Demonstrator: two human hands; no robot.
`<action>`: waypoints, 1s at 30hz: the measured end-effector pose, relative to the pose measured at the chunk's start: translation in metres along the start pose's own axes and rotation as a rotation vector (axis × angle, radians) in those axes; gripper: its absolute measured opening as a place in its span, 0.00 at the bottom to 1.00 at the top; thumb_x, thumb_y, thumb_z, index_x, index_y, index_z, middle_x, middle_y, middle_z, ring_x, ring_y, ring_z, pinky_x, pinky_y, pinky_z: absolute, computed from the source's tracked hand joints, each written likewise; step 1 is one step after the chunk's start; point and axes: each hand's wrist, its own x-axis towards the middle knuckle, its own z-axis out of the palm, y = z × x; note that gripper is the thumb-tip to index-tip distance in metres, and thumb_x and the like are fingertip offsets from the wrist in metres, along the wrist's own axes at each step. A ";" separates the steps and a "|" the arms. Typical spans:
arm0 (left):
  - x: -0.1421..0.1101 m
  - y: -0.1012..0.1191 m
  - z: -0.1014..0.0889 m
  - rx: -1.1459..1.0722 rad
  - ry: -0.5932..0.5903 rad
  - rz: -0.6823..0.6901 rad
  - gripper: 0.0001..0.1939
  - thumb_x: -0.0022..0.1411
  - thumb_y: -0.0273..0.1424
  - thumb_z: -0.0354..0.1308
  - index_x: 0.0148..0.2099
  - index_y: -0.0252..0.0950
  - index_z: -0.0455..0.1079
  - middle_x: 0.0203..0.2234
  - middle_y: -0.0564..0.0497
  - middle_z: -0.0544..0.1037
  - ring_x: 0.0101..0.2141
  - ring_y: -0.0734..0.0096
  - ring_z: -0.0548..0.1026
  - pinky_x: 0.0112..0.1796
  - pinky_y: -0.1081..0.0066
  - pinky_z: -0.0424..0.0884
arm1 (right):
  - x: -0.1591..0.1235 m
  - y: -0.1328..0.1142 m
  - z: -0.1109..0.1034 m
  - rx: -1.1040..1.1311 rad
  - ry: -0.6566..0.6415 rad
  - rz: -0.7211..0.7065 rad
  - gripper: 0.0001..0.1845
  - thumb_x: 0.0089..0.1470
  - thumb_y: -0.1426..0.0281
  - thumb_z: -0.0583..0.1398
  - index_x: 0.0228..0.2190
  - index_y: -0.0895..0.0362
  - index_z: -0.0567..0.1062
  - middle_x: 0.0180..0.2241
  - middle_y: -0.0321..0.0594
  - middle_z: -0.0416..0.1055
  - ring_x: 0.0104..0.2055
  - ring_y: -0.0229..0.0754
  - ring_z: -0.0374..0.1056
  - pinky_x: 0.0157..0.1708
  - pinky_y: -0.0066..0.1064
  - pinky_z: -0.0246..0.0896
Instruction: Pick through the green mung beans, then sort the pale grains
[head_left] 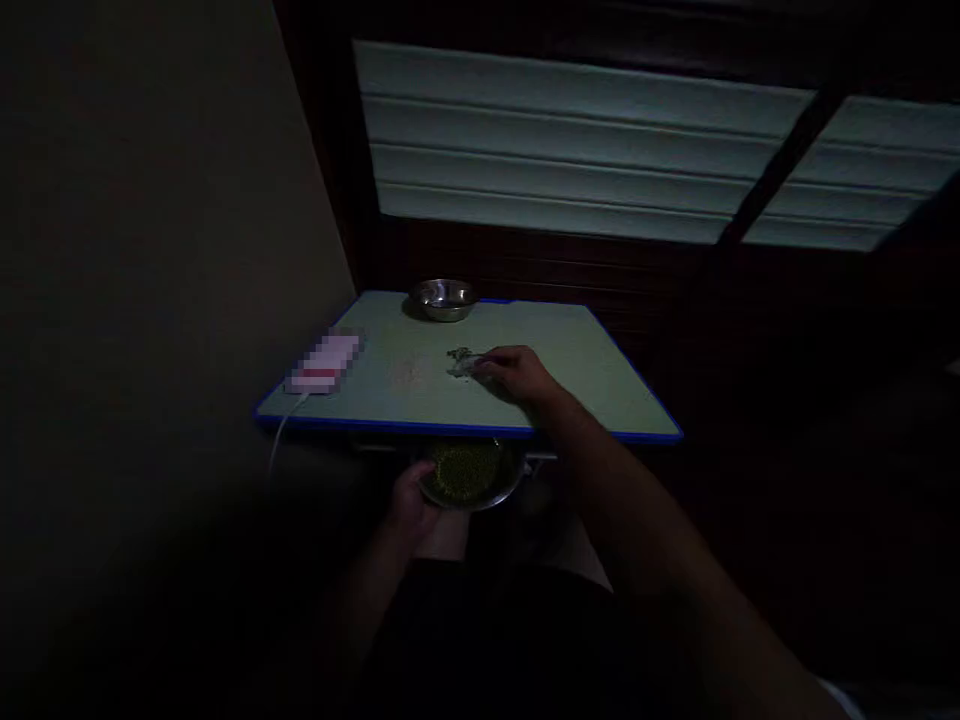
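Observation:
Below the table's front edge, my left hand grips the left rim of a metal bowl. Small green grains, which look like mung beans, fill much of that bowl. My right hand is over the table, fingers pinched together at a pale, crumpled, see-through piece that looks like plastic. A little heap of dark green bits lies against this piece. In the dim light I cannot make out the piece's full shape.
A second metal bowl stands at the back of the pale, blue-edged table. On the left lies a phone with a white cable hanging over the front edge. A wall rises at left, with a slatted window behind.

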 end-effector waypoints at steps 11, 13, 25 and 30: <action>-0.003 0.001 0.005 -0.025 -0.042 0.013 0.11 0.45 0.23 0.55 0.32 0.31 0.76 0.28 0.42 0.82 0.39 0.52 0.79 0.44 0.55 0.74 | 0.003 0.001 -0.002 0.071 -0.049 0.071 0.11 0.46 0.66 0.61 0.29 0.60 0.80 0.29 0.42 0.76 0.31 0.38 0.67 0.36 0.32 0.62; -0.003 0.001 0.004 -0.025 -0.055 0.021 0.11 0.45 0.23 0.55 0.32 0.31 0.76 0.28 0.42 0.82 0.40 0.51 0.79 0.46 0.53 0.73 | 0.003 0.001 -0.002 0.079 -0.043 0.087 0.11 0.45 0.67 0.62 0.28 0.61 0.80 0.28 0.41 0.76 0.31 0.38 0.67 0.36 0.32 0.62; -0.002 0.000 0.003 -0.010 -0.046 0.007 0.11 0.46 0.23 0.56 0.34 0.31 0.76 0.28 0.43 0.81 0.40 0.51 0.79 0.46 0.53 0.73 | 0.003 0.001 -0.005 0.113 0.008 0.139 0.11 0.43 0.65 0.62 0.26 0.61 0.78 0.25 0.39 0.73 0.28 0.36 0.64 0.32 0.31 0.60; -0.001 0.000 0.003 -0.013 -0.034 0.013 0.10 0.45 0.23 0.57 0.32 0.31 0.76 0.27 0.43 0.81 0.37 0.52 0.79 0.44 0.54 0.74 | 0.003 -0.001 -0.005 0.073 0.029 0.141 0.10 0.43 0.66 0.61 0.25 0.60 0.78 0.24 0.38 0.73 0.27 0.36 0.63 0.32 0.30 0.60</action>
